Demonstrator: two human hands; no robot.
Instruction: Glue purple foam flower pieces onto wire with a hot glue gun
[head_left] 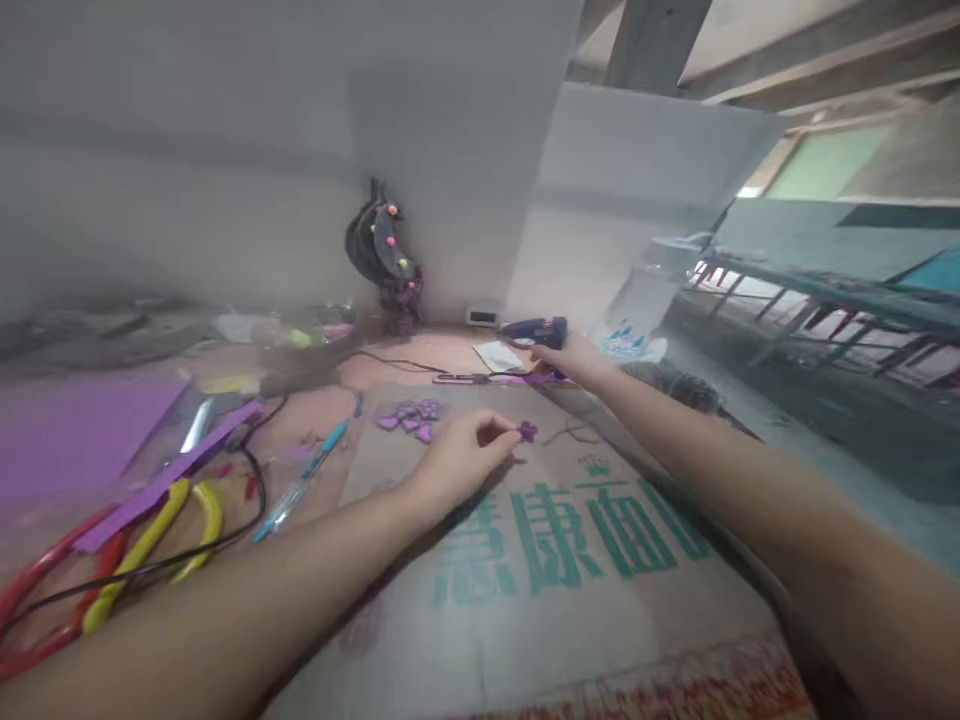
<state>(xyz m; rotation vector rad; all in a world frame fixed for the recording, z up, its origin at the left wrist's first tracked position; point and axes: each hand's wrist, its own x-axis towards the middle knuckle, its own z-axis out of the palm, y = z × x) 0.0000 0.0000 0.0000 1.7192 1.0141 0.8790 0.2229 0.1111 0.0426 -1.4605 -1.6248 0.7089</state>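
Observation:
Between the thumb and fingers of my left hand [472, 450] is a small purple flower [527, 431], held just above a printed sack [570, 620] spread over the table. Farther back, my right hand [574, 358] is closed round a dark blue glue gun [529, 329], whose nozzle points left. Beyond my left hand, a small cluster of purple petal pieces [409, 416] lies on the sack. A white slip of paper [496, 356] rests below the glue gun.
To the left are red-handled scissors [45, 570], yellow-handled pliers [142, 550], a blue pen [304, 475], a black cord [259, 480] and purple sheets [82, 430]. Dark headbands with coloured beads [382, 240] stand against the wall. A small white device [482, 316] sits at the back.

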